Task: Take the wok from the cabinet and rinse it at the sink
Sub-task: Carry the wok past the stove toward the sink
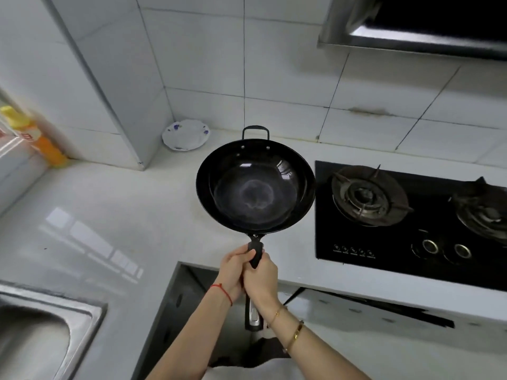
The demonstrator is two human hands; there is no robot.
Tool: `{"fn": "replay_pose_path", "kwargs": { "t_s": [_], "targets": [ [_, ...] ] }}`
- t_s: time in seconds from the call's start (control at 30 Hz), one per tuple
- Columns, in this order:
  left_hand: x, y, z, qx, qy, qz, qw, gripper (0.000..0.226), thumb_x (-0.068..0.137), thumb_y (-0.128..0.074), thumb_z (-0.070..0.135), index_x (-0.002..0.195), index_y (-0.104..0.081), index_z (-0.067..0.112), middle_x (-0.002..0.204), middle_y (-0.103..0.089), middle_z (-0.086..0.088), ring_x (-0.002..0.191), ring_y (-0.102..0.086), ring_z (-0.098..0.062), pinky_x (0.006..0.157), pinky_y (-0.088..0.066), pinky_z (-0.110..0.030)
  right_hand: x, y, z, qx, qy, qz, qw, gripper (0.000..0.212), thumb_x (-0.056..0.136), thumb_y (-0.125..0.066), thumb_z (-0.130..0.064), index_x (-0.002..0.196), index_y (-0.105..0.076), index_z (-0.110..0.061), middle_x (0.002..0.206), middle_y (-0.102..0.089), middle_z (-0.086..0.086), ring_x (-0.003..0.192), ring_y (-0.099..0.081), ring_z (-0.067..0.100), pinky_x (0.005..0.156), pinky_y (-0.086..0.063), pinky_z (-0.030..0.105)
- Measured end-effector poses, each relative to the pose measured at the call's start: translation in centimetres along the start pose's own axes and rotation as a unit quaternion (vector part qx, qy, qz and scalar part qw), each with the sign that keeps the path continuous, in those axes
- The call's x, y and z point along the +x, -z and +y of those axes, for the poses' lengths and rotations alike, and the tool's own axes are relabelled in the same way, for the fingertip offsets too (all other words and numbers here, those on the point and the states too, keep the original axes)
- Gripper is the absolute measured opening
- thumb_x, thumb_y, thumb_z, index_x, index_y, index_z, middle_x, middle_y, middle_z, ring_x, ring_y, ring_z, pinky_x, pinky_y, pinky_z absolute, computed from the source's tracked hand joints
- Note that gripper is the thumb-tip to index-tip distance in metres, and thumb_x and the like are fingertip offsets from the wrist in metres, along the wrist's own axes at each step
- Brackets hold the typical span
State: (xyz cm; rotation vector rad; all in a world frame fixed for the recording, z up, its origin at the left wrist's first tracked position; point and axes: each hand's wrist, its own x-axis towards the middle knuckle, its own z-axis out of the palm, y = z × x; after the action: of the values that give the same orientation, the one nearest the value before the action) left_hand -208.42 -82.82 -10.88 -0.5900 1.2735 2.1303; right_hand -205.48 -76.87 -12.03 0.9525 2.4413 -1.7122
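A black wok point(255, 185) with a small loop handle at its far side is held level above the white counter point(109, 215), just left of the stove. Its long black handle runs back toward me. My left hand point(233, 272) and my right hand point(260, 278) both grip that handle side by side, fingers curled round it. The steel sink point(82, 314) lies at the lower left, apart from the wok. The cabinet under the counter shows as a dark opening point(192, 297) below my hands.
A black gas hob point(406, 215) with two burners sits to the right. A white flowered plate point(186, 134) leans in the back corner. An orange bottle point(41, 138) stands at the far left. A range hood point(411, 23) hangs at the upper right.
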Motion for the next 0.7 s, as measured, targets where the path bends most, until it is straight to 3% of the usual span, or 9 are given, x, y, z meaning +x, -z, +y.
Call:
{"fn": "replay_pose_path", "kwargs": {
  "t_s": [0.2, 0.37, 0.7],
  "targets": [
    [3.2, -1.4, 0.4, 0.023, 0.019, 0.01, 0.999, 0.031, 0.093, -0.052, 0.0, 0.122, -0.064, 0.0, 0.121, -0.066, -0.024, 0.116, -0.062, -0.036, 0.098, -0.05, -0.042, 3.3, 0.6, 0.2, 0.007, -0.011, 0.008, 1.0, 0.026, 0.093, -0.055, -0.017, 0.118, -0.058, -0.011, 0.088, -0.063, -0.009, 0.075, -0.061, 0.002, 0.057, -0.046, 0.006],
    [5.0, -2.2, 0.7, 0.033, 0.02, 0.023, 0.999, 0.033, 0.093, -0.053, -0.001, 0.124, -0.062, 0.0, 0.121, -0.067, -0.023, 0.116, -0.062, -0.035, 0.102, -0.048, -0.044, 5.1, 0.7, 0.1, 0.016, -0.013, 0.01, 1.0, 0.024, 0.094, -0.054, -0.017, 0.116, -0.058, -0.009, 0.093, -0.068, 0.0, 0.077, -0.064, 0.005, 0.059, -0.05, 0.011],
    [6.7, -1.8, 1.8, 0.044, 0.033, 0.008, 0.998, 0.032, 0.093, -0.053, -0.001, 0.122, -0.065, 0.002, 0.118, -0.069, -0.02, 0.113, -0.064, -0.032, 0.085, -0.054, -0.035, 6.3, -0.3, -0.4, 0.022, -0.035, 0.02, 0.999, 0.024, 0.094, -0.055, -0.015, 0.118, -0.058, -0.009, 0.096, -0.068, 0.001, 0.079, -0.065, 0.008, 0.059, -0.05, 0.01]
  ]
}}
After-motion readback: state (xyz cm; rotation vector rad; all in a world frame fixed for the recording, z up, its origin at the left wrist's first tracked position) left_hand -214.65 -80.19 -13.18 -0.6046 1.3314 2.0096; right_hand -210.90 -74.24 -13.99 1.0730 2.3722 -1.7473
